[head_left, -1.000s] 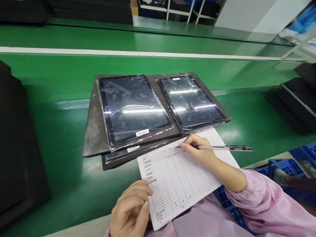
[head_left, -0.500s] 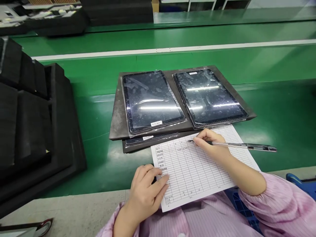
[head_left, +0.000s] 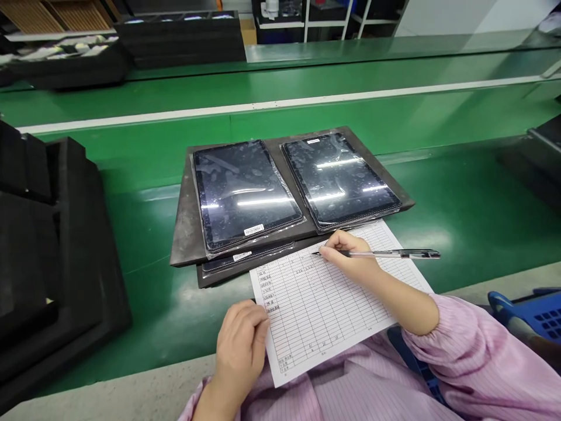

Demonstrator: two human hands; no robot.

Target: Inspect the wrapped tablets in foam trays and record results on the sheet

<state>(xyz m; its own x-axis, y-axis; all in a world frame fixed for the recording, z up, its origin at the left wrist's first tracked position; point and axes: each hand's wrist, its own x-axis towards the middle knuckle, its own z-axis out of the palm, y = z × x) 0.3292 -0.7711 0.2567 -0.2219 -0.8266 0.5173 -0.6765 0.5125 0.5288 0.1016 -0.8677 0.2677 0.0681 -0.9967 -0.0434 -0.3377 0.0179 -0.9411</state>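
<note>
My right hand [head_left: 348, 254] is closed round a clear ballpoint pen [head_left: 394, 254], its tip touching the upper rows of a ruled paper form [head_left: 324, 304]. My left hand [head_left: 241, 342] rests with curled fingers on the form's left edge, pinning it down. The form lies over the table's front edge and partly on my lap. Just beyond it, two bagged tablet screens [head_left: 245, 193] [head_left: 342, 178] lie side by side on a dark mat [head_left: 184, 234], stacked on a second mat with another bagged screen under it.
Black foam trays [head_left: 48, 245] are piled at the left on the green conveyor table [head_left: 460, 199]. More black trays [head_left: 184, 35] stand at the back. A dark tray [head_left: 539, 158] sits at the right, and a blue plastic crate [head_left: 534, 310] is by my right elbow.
The view has shifted, so the mats and form appear further left. My left hand's fingers have curled in at the form's edge. The pen stays at the upper rows.
</note>
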